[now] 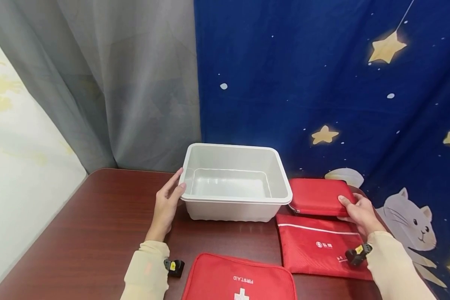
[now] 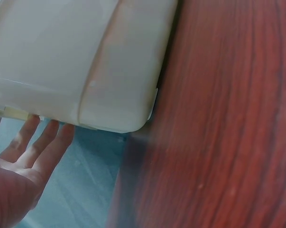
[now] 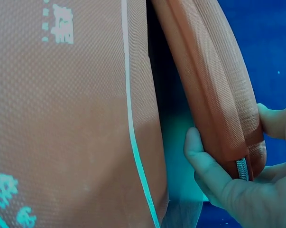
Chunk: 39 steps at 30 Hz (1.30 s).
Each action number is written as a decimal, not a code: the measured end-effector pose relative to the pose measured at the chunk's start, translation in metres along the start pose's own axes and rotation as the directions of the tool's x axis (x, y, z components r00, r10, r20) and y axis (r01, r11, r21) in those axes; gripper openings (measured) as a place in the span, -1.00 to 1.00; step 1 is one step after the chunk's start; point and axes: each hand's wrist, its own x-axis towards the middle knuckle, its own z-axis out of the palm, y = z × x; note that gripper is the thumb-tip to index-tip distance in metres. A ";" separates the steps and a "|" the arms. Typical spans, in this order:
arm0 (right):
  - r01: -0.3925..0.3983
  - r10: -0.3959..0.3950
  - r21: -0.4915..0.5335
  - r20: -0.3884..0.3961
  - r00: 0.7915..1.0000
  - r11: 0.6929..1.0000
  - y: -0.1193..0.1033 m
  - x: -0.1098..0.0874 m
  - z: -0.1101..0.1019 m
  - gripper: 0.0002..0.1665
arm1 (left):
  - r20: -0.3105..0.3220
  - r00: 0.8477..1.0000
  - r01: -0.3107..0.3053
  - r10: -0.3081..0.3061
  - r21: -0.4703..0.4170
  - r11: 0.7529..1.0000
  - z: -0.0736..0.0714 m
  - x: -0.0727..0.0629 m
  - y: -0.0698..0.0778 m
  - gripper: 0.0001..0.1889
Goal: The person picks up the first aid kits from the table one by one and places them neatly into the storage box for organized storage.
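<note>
A white plastic bin (image 1: 228,211) stands at the back middle of the table with nothing in it. My left hand (image 1: 166,208) touches its left rim, fingers nearly straight against the side in the left wrist view. My right hand (image 1: 361,214) grips a red zippered hard case (image 1: 318,196) by its right end, thumb on top and fingers beneath. In the right wrist view the case (image 3: 214,85) is tilted, with a zipper showing at its corner. Just in front lies a flat red pouch (image 1: 303,250) with a white zipper line and printed lettering.
A red first aid bag (image 1: 210,279) with a white cross lies at the table's front middle, cut off by the frame. The dark red wooden table (image 1: 78,233) extends to the left. Grey curtain (image 1: 146,83) and blue starry curtain (image 1: 266,83) hang behind.
</note>
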 end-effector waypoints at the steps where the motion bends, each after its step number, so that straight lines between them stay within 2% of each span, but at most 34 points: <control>1: -0.004 0.004 0.000 -0.001 1.000 1.000 0.000 0.000 0.000 -0.11 | -0.001 1.000 0.003 -0.003 -0.001 1.000 0.000 0.000 0.000 -0.51; 10: -0.041 0.041 0.100 0.004 0.999 0.994 -0.005 -0.003 0.003 -0.04 | -0.016 1.000 0.009 -0.009 0.001 1.000 -0.001 -0.002 -0.002 -0.51; 16: -0.012 0.013 0.128 -0.005 1.000 0.992 -0.019 -0.006 0.001 -0.01 | 0.010 1.000 -0.002 0.002 -0.009 1.000 0.001 -0.001 -0.001 -0.51; 30: 0.055 -0.036 0.245 -0.080 0.996 0.968 -0.050 -0.007 0.004 0.02 | 0.006 1.000 -0.015 0.016 -0.016 1.000 0.000 0.002 0.004 -0.51; 39: 0.052 -0.013 0.328 -0.120 0.993 0.943 -0.065 -0.012 0.004 0.01 | 0.006 1.000 -0.026 0.026 -0.030 0.999 0.001 0.002 0.001 -0.51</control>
